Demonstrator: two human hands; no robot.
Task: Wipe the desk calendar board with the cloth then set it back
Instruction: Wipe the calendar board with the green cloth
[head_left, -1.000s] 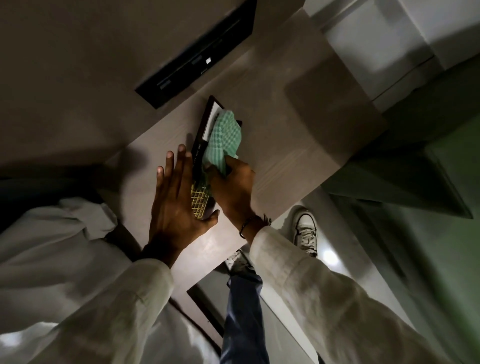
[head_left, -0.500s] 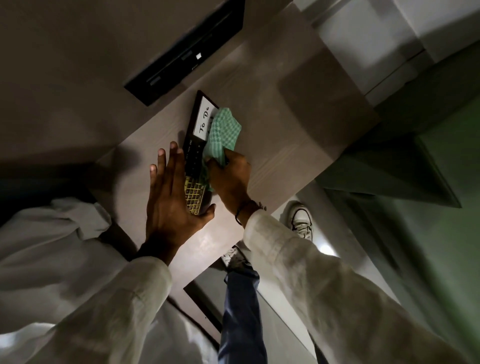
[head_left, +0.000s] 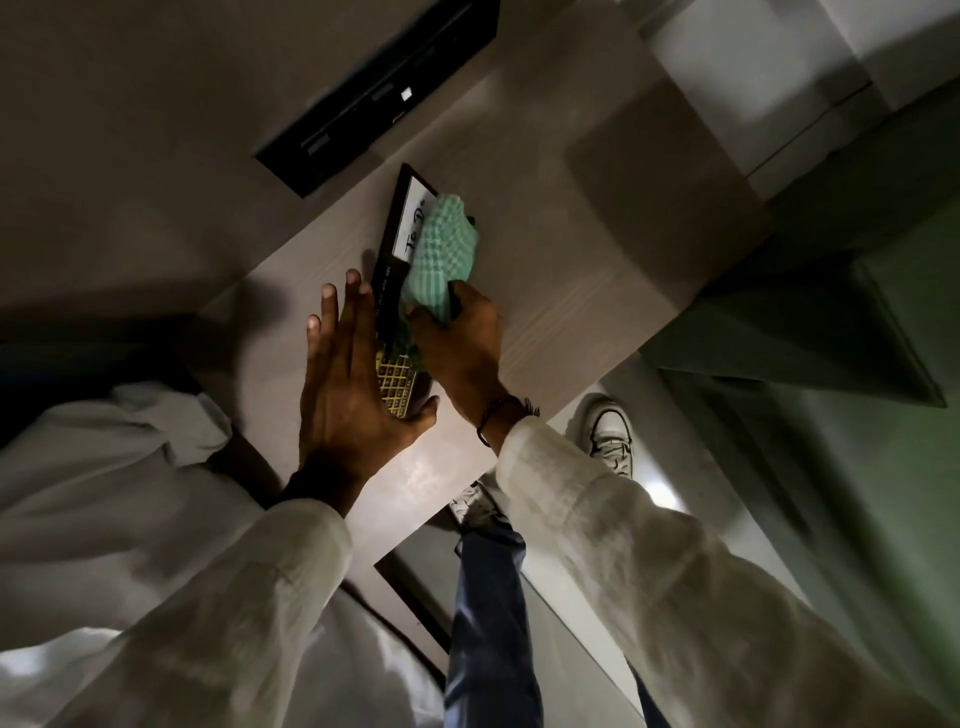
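Observation:
The desk calendar board (head_left: 393, 270), black-framed with a white "To Do" panel and a gold grid at its near end, lies flat on the pale wooden desk (head_left: 571, 249). My left hand (head_left: 348, 384) rests flat with fingers spread along the board's left edge, thumb hooked under its near end, steadying it. My right hand (head_left: 460, 348) grips a green checked cloth (head_left: 441, 254) and presses it onto the board's middle and far right part. The cloth hides much of the white panel.
A black slot-like panel (head_left: 379, 98) is set into the surface beyond the board. The desk's right edge drops to the floor, where white sneakers (head_left: 610, 431) and a blue trouser leg (head_left: 488, 597) show. A green wall panel (head_left: 831, 322) stands at right.
My right hand has pushed the cloth up toward the board's far end again, after pulling it back to uncover the "To Do" lettering. My left hand stays in place.

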